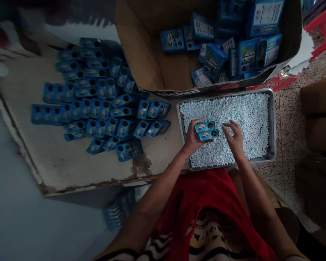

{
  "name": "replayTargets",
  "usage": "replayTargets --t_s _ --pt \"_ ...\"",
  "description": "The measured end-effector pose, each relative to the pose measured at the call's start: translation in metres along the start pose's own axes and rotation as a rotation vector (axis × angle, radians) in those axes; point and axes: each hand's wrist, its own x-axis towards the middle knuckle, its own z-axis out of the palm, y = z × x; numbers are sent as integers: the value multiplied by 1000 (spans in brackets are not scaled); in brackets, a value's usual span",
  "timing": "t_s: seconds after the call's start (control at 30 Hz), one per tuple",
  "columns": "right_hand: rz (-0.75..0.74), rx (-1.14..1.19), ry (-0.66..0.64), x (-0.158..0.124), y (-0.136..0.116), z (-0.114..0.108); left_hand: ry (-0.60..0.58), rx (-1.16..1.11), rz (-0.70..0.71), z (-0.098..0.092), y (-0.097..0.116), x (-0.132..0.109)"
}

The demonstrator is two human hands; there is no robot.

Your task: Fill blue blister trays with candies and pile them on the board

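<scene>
Two small blue candy boxes (205,126) sit side by side in my left hand (192,137), with dark round holes at their right ends. My left fingers are closed around them. Just to the right, my right hand (234,139) hovers with fingers bent and apart, and I see nothing held in it. Both hands are over a metal tray (273,127) filled with small pale blue and white candies (250,119). The boxes do not touch my right fingers.
Many blue boxes (97,108) stand in rows on the worn table (70,166) to the left. A cardboard carton (141,47) holding more blue boxes (214,61) stands beyond the tray. Brown cartons (319,108) are at the right, above a speckled floor (288,127).
</scene>
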Motion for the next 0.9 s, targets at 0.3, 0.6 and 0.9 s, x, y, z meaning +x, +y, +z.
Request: replayTargets --t_s 0.3,0.6,0.9 --pt "107 149 3 -43 6 67 -48 -417 -415 3 13 -32" --pt "-51 -179 -20 30 -14 10 73 -524 -450 -41 26 7" --pt "-15 -606 -397 87 -12 36 42 -588 -424 -39 8 61"
